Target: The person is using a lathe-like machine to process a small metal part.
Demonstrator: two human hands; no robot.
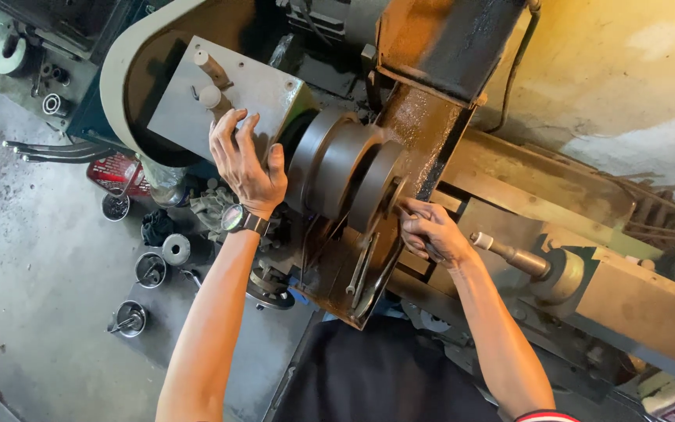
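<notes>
The lathe (509, 180) fills the upper and right part of the view, its body rust-stained and coated with grime. A grey headstock housing (228, 94) sits at upper left, with a curved pale guard (123, 62) around it. Right of the housing is the chuck (345, 168), a stack of dark round steel discs seen edge-on and tilted. A rusty splash plate (423, 125) stands just behind the chuck. On the right, the tailstock (556, 273) carries a steel handle (509, 252) pointing toward the chuck.

The concrete floor (33, 258) lies at lower left. On it are several small round metal cups (150, 270), a red container (115, 172) and long steel bars (52, 150).

The left hand (245, 164) rests flat against the face of the headstock housing, fingers spread and pointing upward, just beside the chuck. A wristwatch (237, 219) is worn on that wrist.

The right hand (430, 233) is at the front face of the chuck, fingers curled together and pressed against its rim. What, if anything, is pinched between those fingers cannot be told; the fingertips are hidden against the dark metal.
</notes>
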